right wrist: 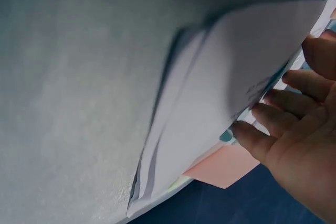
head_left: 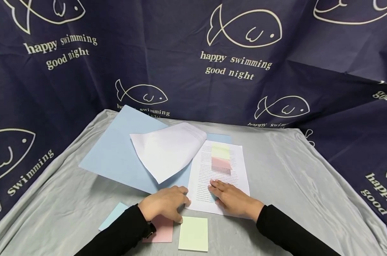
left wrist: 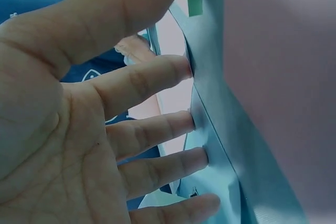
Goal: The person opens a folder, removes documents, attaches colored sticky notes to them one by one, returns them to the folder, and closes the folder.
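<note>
My right hand (head_left: 230, 197) lies flat on a printed sheet (head_left: 201, 174), its fingers over a blue sticky note (head_left: 213, 197) that is mostly hidden. Farther up that sheet are a yellow-green sticky note (head_left: 220, 151) and, just below it, a pink sticky note (head_left: 220, 164) whose lower end lifts off the paper. My left hand (head_left: 164, 202) is at the sheet's lower left edge, beside an opened blue folder (head_left: 111, 142); in the left wrist view its fingers (left wrist: 152, 129) are spread and fairly straight. A turned-over white page (head_left: 167, 149) curls up across the folder's left cover.
Near the front edge lie a light green sticky-note pad (head_left: 193, 233), a pink pad (head_left: 164, 229) partly under the left wrist and a blue pad (head_left: 112, 216) by the left sleeve. A grey cloth (head_left: 276, 170) covers the table; a dark blue fish-print curtain (head_left: 180, 42) hangs behind.
</note>
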Available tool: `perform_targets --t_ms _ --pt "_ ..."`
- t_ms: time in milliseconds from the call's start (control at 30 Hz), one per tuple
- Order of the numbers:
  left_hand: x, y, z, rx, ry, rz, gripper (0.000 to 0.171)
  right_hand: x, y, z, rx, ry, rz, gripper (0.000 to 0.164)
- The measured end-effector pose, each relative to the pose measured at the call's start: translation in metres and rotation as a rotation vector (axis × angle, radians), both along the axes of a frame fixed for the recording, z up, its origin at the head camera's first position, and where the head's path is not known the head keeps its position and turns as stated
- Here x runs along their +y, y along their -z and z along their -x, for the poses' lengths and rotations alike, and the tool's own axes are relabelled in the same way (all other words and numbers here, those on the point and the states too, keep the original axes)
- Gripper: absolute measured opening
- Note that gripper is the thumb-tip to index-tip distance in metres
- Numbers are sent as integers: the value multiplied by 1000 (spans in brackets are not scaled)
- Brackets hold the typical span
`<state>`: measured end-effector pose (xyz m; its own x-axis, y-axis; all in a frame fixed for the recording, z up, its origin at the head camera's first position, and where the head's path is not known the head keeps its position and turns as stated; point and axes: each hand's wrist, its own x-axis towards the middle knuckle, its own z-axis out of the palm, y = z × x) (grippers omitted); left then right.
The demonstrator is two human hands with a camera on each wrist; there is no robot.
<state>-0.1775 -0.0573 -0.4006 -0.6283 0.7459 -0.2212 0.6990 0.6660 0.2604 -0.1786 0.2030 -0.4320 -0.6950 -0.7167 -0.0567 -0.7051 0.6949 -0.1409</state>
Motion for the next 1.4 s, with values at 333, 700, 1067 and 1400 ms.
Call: perform_targets --t_ms 333,700,1067,1400 --pt "3 0 7 56 43 -55 22 3 -2 4 7 -27 7 48" --pt "14 10 21 222 111 -129 20 6 3 7 26 -47 52 48" --pt "21 14 19 141 35 6 54 4 5 6 -13 -31 44 49" --pt "21 14 18 143 14 29 56 9 8 6 27 -53 68 48"
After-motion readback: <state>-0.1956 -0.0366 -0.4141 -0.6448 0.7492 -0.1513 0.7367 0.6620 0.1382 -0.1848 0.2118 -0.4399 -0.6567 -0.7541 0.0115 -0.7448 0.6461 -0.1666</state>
